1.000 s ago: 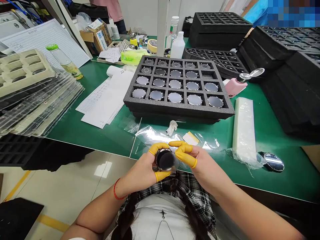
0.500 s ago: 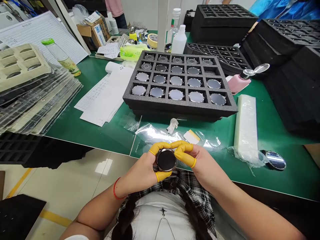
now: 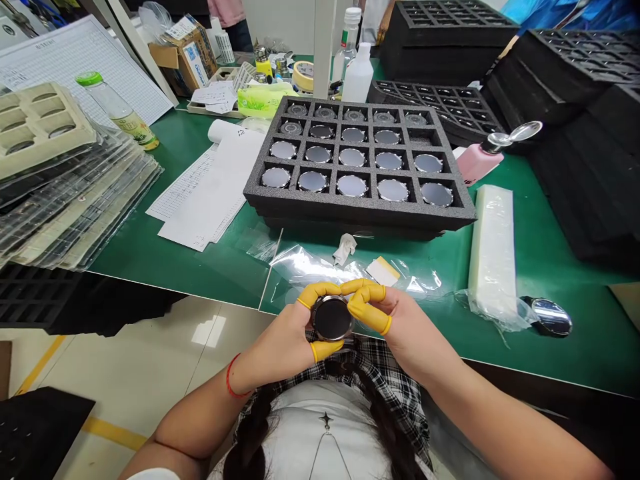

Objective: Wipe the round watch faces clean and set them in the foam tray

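Observation:
My left hand grips a round watch case with a dark face and a silver rim, held by thumb and forefinger just off the table's front edge. Yellow finger cots cover those fingertips. At the case's upper right rim, the thumb and forefinger of my right hand are pinched, also in yellow cots; what lies right between these tips is hidden. Beyond the hands, a black foam tray holds watch cases in rows, some with shiny grey faces and others showing patterned round surfaces.
Clear plastic film, a crumpled tissue and a small yellow-white pad lie before the tray. To the right are a white wrapped block, a dark glossy oval object and a pink bottle. Stacked trays stand left.
The view has shifted slightly. Both hands keep nearly the same hold on the watch case, and nothing on the table has visibly moved.

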`<action>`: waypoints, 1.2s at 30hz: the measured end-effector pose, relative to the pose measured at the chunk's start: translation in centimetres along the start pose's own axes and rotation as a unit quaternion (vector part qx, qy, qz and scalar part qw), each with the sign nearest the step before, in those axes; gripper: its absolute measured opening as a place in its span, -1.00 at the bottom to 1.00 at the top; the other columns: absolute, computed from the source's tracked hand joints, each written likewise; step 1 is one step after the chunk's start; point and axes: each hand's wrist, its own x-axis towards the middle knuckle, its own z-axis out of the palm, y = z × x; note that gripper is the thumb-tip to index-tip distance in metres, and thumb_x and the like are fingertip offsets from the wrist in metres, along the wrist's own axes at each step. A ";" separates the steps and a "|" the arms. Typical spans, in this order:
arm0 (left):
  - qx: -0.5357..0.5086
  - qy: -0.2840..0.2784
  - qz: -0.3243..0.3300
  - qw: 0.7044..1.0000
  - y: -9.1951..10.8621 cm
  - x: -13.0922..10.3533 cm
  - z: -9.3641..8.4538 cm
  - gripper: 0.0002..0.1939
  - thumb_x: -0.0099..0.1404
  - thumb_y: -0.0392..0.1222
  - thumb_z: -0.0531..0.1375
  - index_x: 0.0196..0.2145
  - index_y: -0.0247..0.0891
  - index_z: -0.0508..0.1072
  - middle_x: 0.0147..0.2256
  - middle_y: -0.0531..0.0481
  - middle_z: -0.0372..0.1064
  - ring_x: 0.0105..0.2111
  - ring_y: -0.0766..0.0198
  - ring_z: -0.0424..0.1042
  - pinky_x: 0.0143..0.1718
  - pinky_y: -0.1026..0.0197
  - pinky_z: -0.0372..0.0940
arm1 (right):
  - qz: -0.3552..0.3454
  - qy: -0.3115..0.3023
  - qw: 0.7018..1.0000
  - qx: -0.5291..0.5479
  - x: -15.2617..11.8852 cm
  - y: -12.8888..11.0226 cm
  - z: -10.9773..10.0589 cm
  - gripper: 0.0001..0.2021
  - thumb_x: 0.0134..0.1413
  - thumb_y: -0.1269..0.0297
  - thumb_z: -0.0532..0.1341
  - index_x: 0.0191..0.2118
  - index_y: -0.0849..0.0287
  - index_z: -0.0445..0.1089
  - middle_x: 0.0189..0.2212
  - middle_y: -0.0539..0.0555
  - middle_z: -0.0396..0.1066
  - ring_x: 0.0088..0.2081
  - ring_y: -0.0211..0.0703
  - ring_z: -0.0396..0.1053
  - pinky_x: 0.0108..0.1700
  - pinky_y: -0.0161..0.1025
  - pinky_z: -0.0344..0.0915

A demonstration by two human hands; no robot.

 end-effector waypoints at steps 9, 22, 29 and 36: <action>-0.006 -0.001 -0.003 1.000 -0.2 -0.1 0.0 -0.44 0.21 -0.22 0.31 0.10 0.01 0.20 -0.04 0.02 0.41 -0.15 0.19 0.49 -0.12 0.16 0.37 | -0.007 -0.010 1.000 0.004 -0.1 0.2 0.0 -0.83 0.00 0.23 0.36 -0.46 0.15 0.39 -0.09 0.01 0.42 -0.26 -0.21 0.34 -0.19 -0.24 0.33; 0.000 0.005 -0.007 1.000 -0.2 0.0 0.0 -0.43 0.19 -0.25 0.30 0.11 -0.03 0.20 -0.09 0.01 0.44 -0.19 0.18 0.47 -0.16 0.16 0.37 | 0.001 0.003 1.000 -0.003 0.0 0.1 0.1 -0.76 -0.03 0.10 0.38 -0.45 0.13 0.40 -0.11 0.04 0.44 -0.23 -0.16 0.37 -0.15 -0.18 0.37; -0.004 0.004 -0.003 1.000 -0.3 0.0 0.0 -0.43 0.19 -0.25 0.30 0.11 -0.03 0.22 -0.05 -0.02 0.42 -0.16 0.16 0.48 -0.12 0.14 0.38 | 0.002 0.009 1.000 -0.010 0.1 0.2 -0.1 -0.75 -0.04 0.11 0.38 -0.47 0.15 0.39 -0.10 0.05 0.41 -0.20 -0.14 0.37 -0.15 -0.17 0.38; -0.008 0.006 -0.006 1.000 -0.2 -0.1 0.1 -0.43 0.19 -0.24 0.31 0.11 -0.02 0.22 -0.06 -0.01 0.41 -0.18 0.18 0.47 -0.12 0.14 0.38 | -0.010 0.010 1.000 -0.025 -0.1 0.4 -0.1 -0.77 0.00 0.11 0.36 -0.45 0.14 0.41 -0.09 0.05 0.41 -0.17 -0.13 0.37 -0.13 -0.18 0.38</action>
